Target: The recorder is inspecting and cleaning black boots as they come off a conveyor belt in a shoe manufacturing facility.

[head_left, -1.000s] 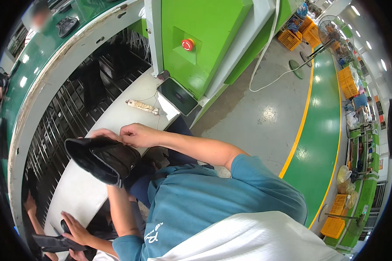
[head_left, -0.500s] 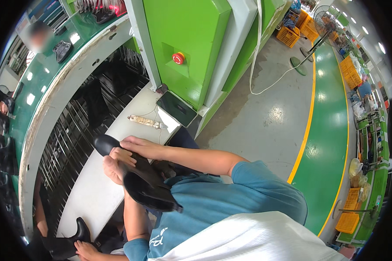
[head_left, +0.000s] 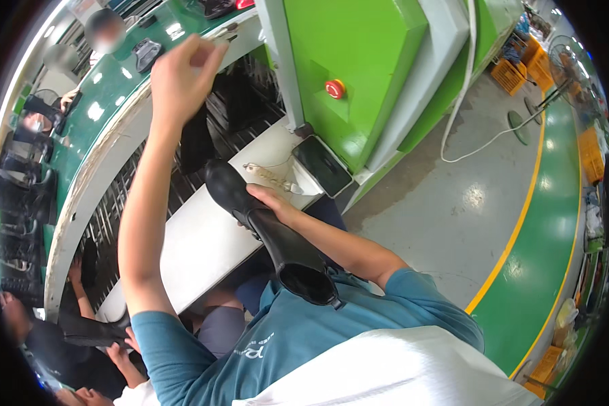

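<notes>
My right hand [head_left: 272, 200] grips a black ankle boot [head_left: 277, 247] around the ankle. The boot's toe rests on the white table [head_left: 196, 243] and its open shaft points back toward my chest. My left hand [head_left: 181, 73] is lifted high, off the boot, over the curved green conveyor [head_left: 115, 95] and its dark metal rack. Its fingers are curled and blurred, and I cannot tell whether they hold anything.
A dark phone [head_left: 321, 166] and a small pale corded item [head_left: 271, 177] lie at the table's far end, beside a green machine with a red button [head_left: 334, 88]. At lower left, another person's hands hold a black boot [head_left: 91, 331]. Orange crates [head_left: 509, 73] and a fan stand far right.
My left hand has let go of the boot and risen toward the conveyor. The boot has swung so its shaft faces me, now held by my right hand alone.
</notes>
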Action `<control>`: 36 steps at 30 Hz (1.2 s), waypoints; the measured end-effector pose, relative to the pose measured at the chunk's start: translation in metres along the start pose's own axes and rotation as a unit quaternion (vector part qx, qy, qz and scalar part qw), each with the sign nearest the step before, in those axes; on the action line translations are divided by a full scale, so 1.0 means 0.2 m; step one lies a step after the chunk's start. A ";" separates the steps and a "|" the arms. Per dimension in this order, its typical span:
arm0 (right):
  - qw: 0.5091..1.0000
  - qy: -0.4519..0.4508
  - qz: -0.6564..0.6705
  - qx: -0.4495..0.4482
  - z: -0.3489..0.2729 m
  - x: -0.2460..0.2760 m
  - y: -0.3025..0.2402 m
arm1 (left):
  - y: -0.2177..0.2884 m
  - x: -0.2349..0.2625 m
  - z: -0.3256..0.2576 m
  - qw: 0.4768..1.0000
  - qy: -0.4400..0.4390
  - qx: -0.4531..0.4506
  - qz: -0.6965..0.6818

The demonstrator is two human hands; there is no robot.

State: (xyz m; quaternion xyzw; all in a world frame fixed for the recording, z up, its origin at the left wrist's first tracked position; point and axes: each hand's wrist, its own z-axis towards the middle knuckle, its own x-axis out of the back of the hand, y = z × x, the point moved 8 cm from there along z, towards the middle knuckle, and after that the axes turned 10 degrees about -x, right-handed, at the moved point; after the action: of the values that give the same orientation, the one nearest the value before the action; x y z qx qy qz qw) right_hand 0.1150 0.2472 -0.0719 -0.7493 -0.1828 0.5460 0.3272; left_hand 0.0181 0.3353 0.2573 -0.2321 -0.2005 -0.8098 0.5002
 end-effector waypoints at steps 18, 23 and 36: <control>0.990 -0.002 -0.104 0.098 -0.01 0.02 -0.02 | -0.71 -0.32 0.41 0.938 -0.153 -0.035 0.309; 0.989 0.014 -0.116 0.090 0.03 0.05 0.01 | -0.77 0.18 0.22 0.971 0.106 0.172 -0.126; 0.997 -0.032 0.064 -0.040 0.07 0.03 0.09 | 0.00 0.97 -0.90 0.890 0.380 0.252 0.011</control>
State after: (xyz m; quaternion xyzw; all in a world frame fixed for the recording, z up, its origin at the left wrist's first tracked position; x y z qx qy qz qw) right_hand 0.1023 0.2426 -0.0909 -0.7542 -0.1663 0.5818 0.2549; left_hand -0.0898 0.0969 0.2228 0.2252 -0.1894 -0.7531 0.5884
